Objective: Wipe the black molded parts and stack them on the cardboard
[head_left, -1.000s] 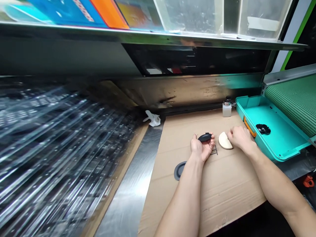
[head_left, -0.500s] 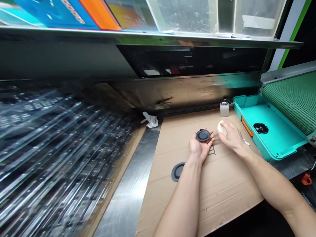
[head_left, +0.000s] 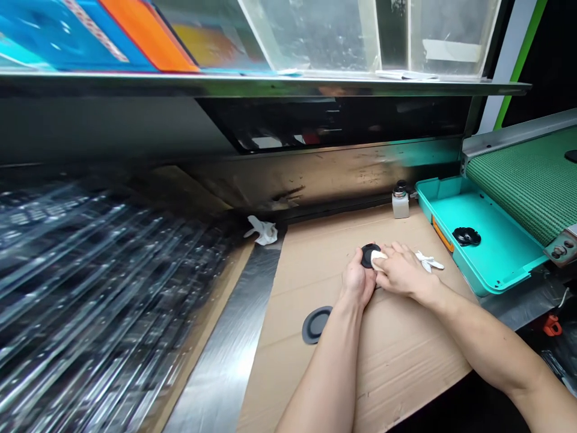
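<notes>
Left hand (head_left: pixel 356 281) cups black disc (head_left: pixel 366 255) over cardboard (head_left: pixel 406 361); right hand (head_left: pixel 403 270) grips white pad (head_left: pixel 377 259) against it, work seemingly unfinished. Grey disc (head_left: pixel 311 325) lies by left forearm, no fingers on it; done or left, can't tell.

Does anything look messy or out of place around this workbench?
Nothing looks spilled or broken. The oddest bit is a crumpled white scrap by the cardboard's far left corner; it looks like litter, though I can't tell what it is. The bottle stands upright, and the teal tray sits level.
</notes>
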Available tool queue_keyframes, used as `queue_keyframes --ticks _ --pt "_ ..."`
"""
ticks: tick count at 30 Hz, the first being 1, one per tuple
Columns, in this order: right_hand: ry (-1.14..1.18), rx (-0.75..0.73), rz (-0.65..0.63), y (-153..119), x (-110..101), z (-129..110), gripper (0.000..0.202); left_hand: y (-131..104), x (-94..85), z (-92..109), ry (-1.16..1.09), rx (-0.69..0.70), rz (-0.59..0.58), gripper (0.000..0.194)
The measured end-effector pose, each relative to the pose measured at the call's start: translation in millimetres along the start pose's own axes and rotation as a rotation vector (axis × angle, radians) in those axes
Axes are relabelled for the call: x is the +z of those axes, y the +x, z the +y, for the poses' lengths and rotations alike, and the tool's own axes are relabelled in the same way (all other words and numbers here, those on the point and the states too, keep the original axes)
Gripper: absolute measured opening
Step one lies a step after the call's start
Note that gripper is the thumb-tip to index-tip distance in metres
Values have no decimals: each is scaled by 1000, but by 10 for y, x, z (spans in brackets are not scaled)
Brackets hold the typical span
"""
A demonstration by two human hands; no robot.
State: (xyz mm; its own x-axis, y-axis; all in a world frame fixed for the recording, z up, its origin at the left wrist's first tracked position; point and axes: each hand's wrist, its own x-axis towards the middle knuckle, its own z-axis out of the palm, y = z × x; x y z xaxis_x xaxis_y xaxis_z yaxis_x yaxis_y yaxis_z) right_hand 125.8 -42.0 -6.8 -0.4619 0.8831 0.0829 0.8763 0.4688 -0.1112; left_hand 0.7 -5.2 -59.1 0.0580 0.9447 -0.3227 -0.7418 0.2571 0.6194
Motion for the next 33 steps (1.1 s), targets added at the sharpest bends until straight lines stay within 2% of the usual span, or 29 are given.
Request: queue_keyframes --ticks 2,4,9,11,13,16,19,21,23,25,27,30,33 --pt "10 29 -26 -14 -37 2 25 -2 2 -29 28 0 7 37" --pt "52 -4 -52 -20 -51 16 22 -2 4 -51 52 4 5 38" --pt "82 50 -18 -7 -33 82 23 16 -1 -82 70 32 13 37" --pt "117 -4 -56 -5 -29 89 21 16 1 -90 78 15 14 38" --pt "137 -23 -38 -11 -35 82 20 10 8 -95 83 5 16 39" --pt "141 64 -6 -22 -60 86 21 2 18 -89 69 -4 29 39" --pt "314 50 -56 -12 -69 168 21 17 11 -63 50 -20 47 40" --pt "356 134 48 12 -42 257 25 35 1 -34 43 24 82 42" --pt "266 282 173 38 11 337 28 51 -3 1 51 64 124 44" --pt "162 349 184 53 74 377 30 57 4 39 60 67 163 47" --pt "104 343 123 52 132 370 30 54 21 77 41 58 186 47" --pt "88 314 79 36 193 318 32 37 40 114 -12 37 202 33" --pt "90 304 93 28 234 295 33 12 17 89 78 78 203 14"
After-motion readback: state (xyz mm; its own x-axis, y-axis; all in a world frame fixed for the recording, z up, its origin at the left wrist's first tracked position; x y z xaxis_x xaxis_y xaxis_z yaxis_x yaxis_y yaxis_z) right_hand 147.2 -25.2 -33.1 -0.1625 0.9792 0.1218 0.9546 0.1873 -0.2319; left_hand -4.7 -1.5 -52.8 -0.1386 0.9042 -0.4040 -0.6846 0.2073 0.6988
